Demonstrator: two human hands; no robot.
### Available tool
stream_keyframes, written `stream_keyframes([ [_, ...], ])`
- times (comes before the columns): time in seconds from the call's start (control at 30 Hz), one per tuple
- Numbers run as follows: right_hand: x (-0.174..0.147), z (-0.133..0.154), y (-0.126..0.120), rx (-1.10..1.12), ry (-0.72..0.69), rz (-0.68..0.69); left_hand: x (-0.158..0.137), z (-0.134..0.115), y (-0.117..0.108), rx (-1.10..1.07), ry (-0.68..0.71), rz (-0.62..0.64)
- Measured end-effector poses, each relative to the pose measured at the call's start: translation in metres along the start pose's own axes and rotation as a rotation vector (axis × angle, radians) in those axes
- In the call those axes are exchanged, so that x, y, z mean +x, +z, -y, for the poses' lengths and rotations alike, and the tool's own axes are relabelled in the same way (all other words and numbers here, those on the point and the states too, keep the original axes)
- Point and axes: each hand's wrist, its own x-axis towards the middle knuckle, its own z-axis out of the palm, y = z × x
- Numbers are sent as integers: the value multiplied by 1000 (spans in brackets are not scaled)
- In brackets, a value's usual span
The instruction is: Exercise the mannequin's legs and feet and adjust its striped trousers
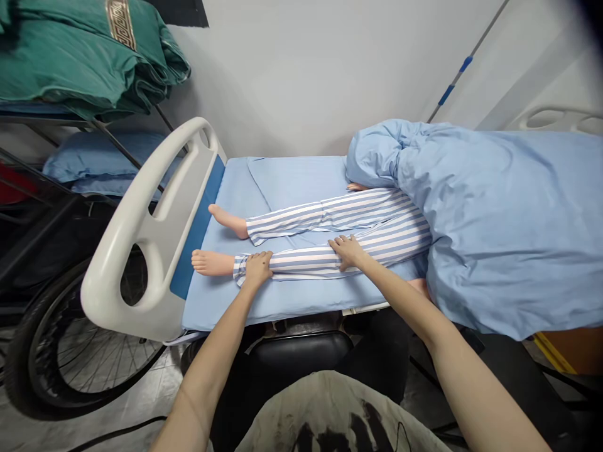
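Observation:
A manikin in blue-and-white striped trousers (301,216) lies on a bed, its two bare feet towards the footboard. My left hand (258,270) is wrapped over the near lower leg, just above the ankle and the near foot (214,263). Further up the same leg, my right hand (347,252) grips around the knee, fingers across the top and thumb on the near side. The far leg with its foot (228,221) rests untouched on the light blue sheet (292,176). A bunched blue quilt (509,220) hides the upper body.
A white footboard (106,251) closes the bed's left end. Beyond it are a wheelchair wheel (89,351) and a rack with green bundled cloth (85,59). A black stool seat (301,351) is below the near bed edge. A pole (447,94) leans against the wall.

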Motion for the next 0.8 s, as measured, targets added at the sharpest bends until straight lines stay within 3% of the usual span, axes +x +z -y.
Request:
stream_keyframes([
  [0.27, 13, 13, 9, 28, -2, -38, -1, 0, 0, 18, 0, -7],
  [0.63, 2, 13, 15, -80, -43, -148, -6, -1, -3, 44, 14, -39],
  [0.8, 0, 17, 10, -99, -43, -125, -8, -3, -7, 44, 7, -40],
])
